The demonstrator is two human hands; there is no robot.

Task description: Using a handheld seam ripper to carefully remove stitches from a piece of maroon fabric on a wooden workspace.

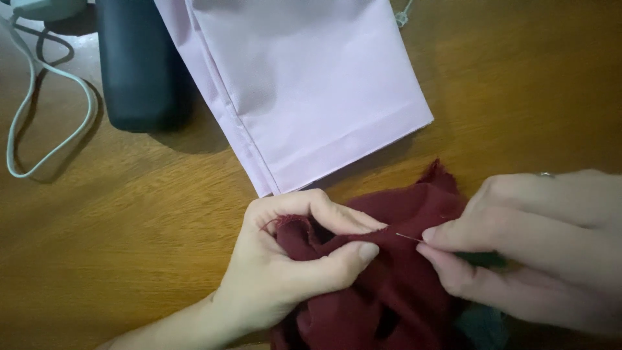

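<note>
Brown wooden table fills the view. At its lower middle lies bunched dark red cloth. A thin needle pokes from a fold, pinched between thumb and forefinger of the right hand. The left hand pinches the cloth's frayed edge just beside it. Above lie folded pale pink fabric, a dark cylinder and a pale cord.

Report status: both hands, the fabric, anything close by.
Left hand pinching dark red fabric. Right hand pinching needle at the fold. Pink folded cloth lies just beyond, apart.
</note>
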